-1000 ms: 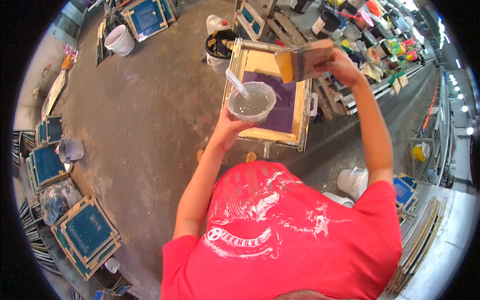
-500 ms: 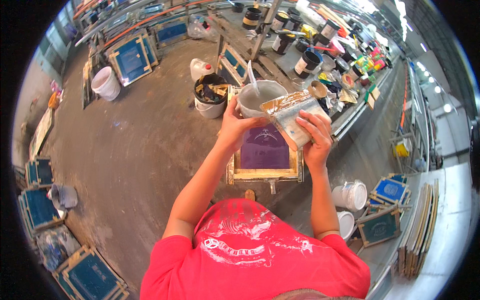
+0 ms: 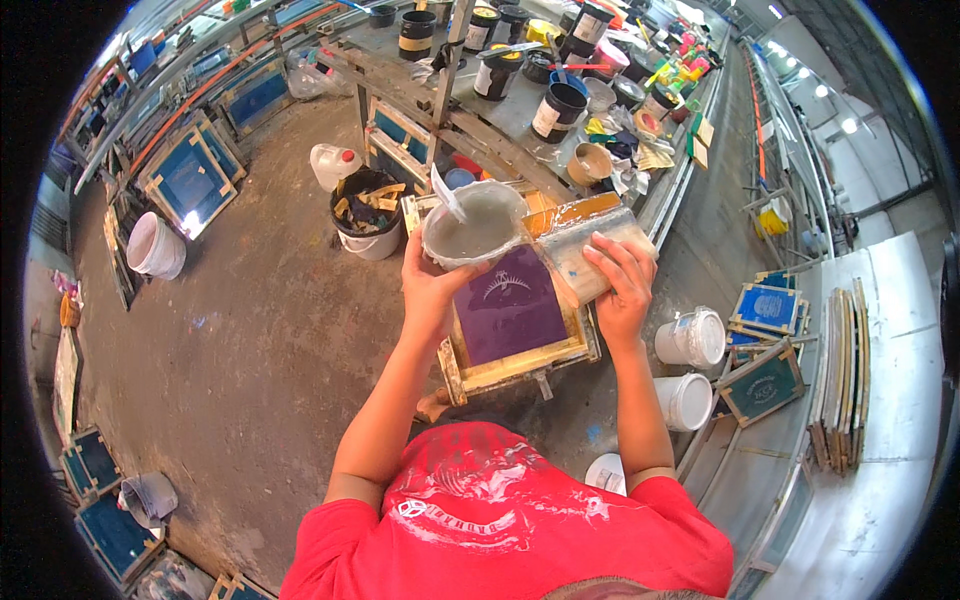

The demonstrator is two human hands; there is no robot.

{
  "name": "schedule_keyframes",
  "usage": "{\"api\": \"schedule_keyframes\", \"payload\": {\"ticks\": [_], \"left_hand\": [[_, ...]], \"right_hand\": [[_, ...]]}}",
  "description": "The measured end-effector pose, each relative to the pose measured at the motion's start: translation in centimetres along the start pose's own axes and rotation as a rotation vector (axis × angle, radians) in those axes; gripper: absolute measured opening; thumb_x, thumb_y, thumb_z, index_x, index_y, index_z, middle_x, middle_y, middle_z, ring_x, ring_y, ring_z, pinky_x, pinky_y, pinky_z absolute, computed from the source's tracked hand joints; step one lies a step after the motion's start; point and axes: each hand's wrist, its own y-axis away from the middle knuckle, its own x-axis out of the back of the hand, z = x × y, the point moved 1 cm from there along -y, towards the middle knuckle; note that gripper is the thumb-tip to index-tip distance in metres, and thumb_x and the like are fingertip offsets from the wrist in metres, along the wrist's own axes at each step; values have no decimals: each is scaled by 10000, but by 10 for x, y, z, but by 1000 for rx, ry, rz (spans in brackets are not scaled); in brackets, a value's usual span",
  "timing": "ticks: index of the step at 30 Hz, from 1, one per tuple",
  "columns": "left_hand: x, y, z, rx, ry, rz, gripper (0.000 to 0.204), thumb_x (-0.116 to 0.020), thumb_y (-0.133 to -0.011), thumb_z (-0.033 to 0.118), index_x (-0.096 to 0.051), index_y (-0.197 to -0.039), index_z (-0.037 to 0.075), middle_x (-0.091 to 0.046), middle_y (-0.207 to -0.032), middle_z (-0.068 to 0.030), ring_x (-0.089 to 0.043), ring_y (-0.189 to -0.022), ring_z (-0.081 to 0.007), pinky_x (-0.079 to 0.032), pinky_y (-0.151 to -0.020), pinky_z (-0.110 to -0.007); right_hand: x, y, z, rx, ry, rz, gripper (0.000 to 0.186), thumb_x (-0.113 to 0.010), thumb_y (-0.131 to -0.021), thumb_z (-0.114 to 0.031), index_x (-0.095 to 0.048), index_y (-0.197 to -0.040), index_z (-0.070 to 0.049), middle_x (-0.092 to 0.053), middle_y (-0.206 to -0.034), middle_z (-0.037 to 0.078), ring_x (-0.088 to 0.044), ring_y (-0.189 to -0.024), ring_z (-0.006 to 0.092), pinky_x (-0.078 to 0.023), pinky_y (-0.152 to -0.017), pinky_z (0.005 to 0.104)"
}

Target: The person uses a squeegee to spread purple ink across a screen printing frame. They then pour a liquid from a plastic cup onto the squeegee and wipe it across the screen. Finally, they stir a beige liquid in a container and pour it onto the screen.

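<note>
My left hand is closed around the side of a tub of grey ink, its thumb along the near rim. A white spatula leans out of the tub on its left side. In my right hand is a wide squeegee with an amber blade, gripped by its pale handle. The blade's left end lies close to the tub's rim; whether they touch I cannot tell. Below both hands sits a wooden-framed printing screen with a purple area and a light printed design. Tub and squeegee hide its far part.
A bucket of scraps and a white jug stand beyond the screen's left. Behind it, a table holds several ink tubs and a brown tape roll. Lidded white buckets stand at right; framed screens lean at far left.
The view has turned, so the surroundings sit differently. The tub now shows more of its inside. The squeegee has turned, its blade edge straighter and pointing away from me.
</note>
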Motion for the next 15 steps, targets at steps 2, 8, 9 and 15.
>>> {"api": "schedule_keyframes", "payload": {"ticks": [2,8,9,15], "left_hand": [[1,-16,-12,-12,-37,9,773,-755,-681,-141,-450,-1370,30,-564,-1314,-108,-579,-1208,-238,-551,-955,-373],[22,-76,-26,36,-109,-31,906,-810,-663,-78,-393,-1451,80,-513,-1388,-91,-522,-1281,-237,-473,-1053,-401],[35,-89,-34,29,-135,-28,903,-811,-672,-70,-383,-1454,81,-505,-1393,-95,-515,-1287,-237,-480,-1040,-398],[103,-194,-31,51,-164,54,843,-784,-716,-41,-380,-1447,76,-499,-1393,-96,-515,-1283,-243,-454,-1044,-377]], "right_hand": [[-9,1,20,-32,20,8,470,-596,-697,92,-755,-1069,-147,-708,-1169,-3,-596,-1043,239,-406,-957,378],[-36,46,58,-395,-85,-58,434,-606,-731,98,-731,-1105,-83,-685,-1191,72,-613,-1071,282,-447,-976,419],[-38,58,61,-491,-165,-37,410,-618,-750,97,-724,-1112,-65,-682,-1189,88,-617,-1076,292,-460,-972,423],[-20,172,75,-1205,-339,56,327,-713,-875,-43,-637,-1187,25,-645,-1186,112,-600,-1094,203,-482,-927,333]]}}
